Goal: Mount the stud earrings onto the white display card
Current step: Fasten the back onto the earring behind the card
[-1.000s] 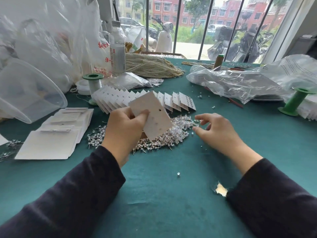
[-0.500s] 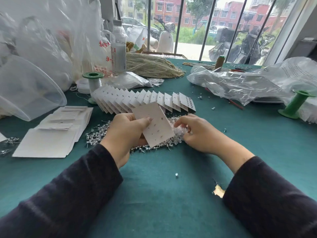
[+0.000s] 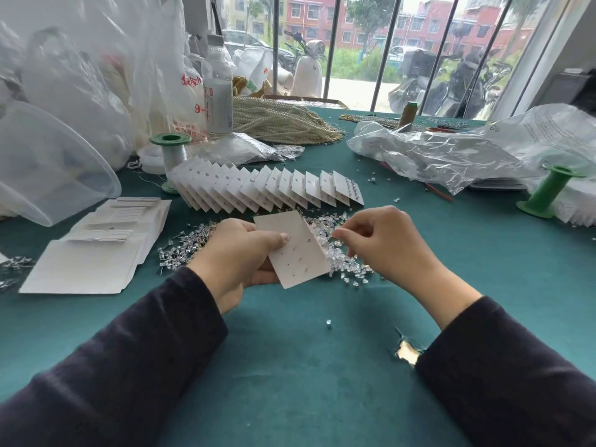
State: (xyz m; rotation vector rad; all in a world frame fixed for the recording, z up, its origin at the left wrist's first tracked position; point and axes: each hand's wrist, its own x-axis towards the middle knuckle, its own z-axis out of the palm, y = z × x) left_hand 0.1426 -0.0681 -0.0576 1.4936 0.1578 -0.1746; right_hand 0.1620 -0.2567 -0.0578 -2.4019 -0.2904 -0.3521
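Observation:
My left hand (image 3: 240, 256) grips a white display card (image 3: 295, 253) by its left edge, thumb on the back face, which shows several small holes and a few stud posts poking through. Behind and under the card lies a pile of clear stud earrings (image 3: 342, 250) on the green table. My right hand (image 3: 383, 243) hovers just right of the card with its fingers curled and the fingertips pinched together near the card's right edge; whether a stud sits between them is too small to tell.
A fanned row of filled cards (image 3: 267, 188) stands behind the pile. Stacks of blank cards (image 3: 93, 250) lie at the left, beside a clear plastic bowl (image 3: 48, 175). Green spools (image 3: 548, 195), plastic bags (image 3: 451, 150) and pearl strands (image 3: 280, 121) crowd the back. One loose stud (image 3: 329, 323) lies near me.
My right hand came in from the pile's right side to the card's right edge and its fingers pinched together. The left hand lowered and tilted the card slightly.

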